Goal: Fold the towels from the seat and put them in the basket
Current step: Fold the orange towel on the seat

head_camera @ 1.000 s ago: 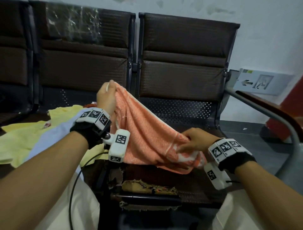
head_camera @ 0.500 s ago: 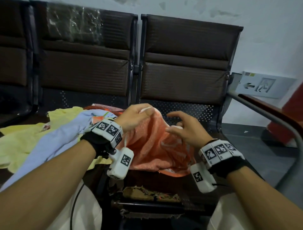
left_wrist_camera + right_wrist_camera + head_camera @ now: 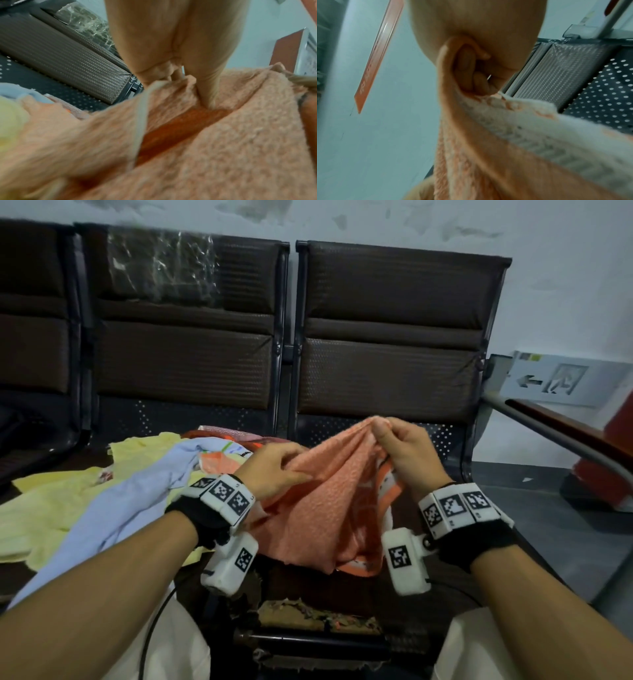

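A: Right hand (image 3: 407, 453), upper centre-right of the head view: thumb and fingertips pinch a gathered corner of the peach-orange terry towel (image 3: 322, 508) and hold it up above the dark brown padded seat (image 3: 342, 583). What of the other hand?

B: Left hand (image 3: 274, 470), lower and to the left: thumb and curled fingers (image 3: 289, 451) grip a fold of the same towel along its left edge. The cloth hangs between the two hands and sags toward the seat front.

A: Which parts are obscured?

B: The towel's lower hem falls behind the white tagged wrist cameras, so whether it touches the seat cannot be told. In the left wrist view the terry pile is blurred; a pale hem strip and a darker orange band cross it, and most of the fingers are buried in the fold. In the right wrist view the corner wraps over the curled fingers, and a whitish woven border runs off the lower right.

A: And the remaining laundry?

B: A pale yellow cloth (image 3: 58, 508) and a light blue cloth (image 3: 137, 501) lie heaped on the neighbouring seat to the left, overlapping; a red-and-pink patterned piece (image 3: 226, 434) shows only as an edge behind them. The forearms cut off the near part of the heap.
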{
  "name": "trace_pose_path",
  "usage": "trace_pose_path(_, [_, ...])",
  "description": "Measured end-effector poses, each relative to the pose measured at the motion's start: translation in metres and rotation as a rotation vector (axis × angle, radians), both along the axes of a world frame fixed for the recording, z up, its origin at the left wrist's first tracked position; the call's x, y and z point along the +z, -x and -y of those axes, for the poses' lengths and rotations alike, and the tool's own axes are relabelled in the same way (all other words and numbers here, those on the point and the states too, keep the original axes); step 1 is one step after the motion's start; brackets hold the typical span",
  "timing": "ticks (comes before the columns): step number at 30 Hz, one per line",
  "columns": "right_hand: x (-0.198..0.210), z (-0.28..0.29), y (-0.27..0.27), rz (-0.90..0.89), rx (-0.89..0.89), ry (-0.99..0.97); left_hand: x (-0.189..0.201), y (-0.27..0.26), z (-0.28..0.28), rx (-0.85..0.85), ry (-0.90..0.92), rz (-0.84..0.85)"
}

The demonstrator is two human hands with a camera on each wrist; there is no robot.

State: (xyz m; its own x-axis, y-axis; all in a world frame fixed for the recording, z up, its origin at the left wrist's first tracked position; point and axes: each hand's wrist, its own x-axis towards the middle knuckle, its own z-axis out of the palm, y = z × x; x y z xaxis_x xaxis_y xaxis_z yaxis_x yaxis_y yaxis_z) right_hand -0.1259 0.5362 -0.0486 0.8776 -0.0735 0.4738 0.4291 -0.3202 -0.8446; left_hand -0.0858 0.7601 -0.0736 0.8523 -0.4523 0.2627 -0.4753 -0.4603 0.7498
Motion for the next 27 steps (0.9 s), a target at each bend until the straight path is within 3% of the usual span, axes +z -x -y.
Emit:
trace_pose_path(6, [0.006,0.036,-0.001,0.092,-0.319,-0.168,-0.006,-0.004,-0.017,0.125,-0.203,0.041])
trace_pose_path(11, [-0.004,0.039,0.009,0.025,-0.401,0.217,0.01,0.003,-0.009,0.074,-0.089,0.027])
trace_pose_path(14, [-0.01,0.028,0.013,-0.017,-0.308,0.348,0.022,0.013,0.005,-0.049,0.023,-0.061])
trace_pose_path(19, [-0.016,0.006,0.013,-0.12,0.033,0.269,0.03,0.03,0.021,-0.212,0.203,-0.214])
trace_pose_path(23, [-0.018,-0.005,0.013,-0.172,0.268,0.381,0.031,0.031,0.021,-0.233,0.165,-0.252])
trace_pose_path(27, [-0.019,-0.015,0.009,-0.206,0.312,0.484,0.031,0.028,0.015,-0.237,0.121,-0.237])
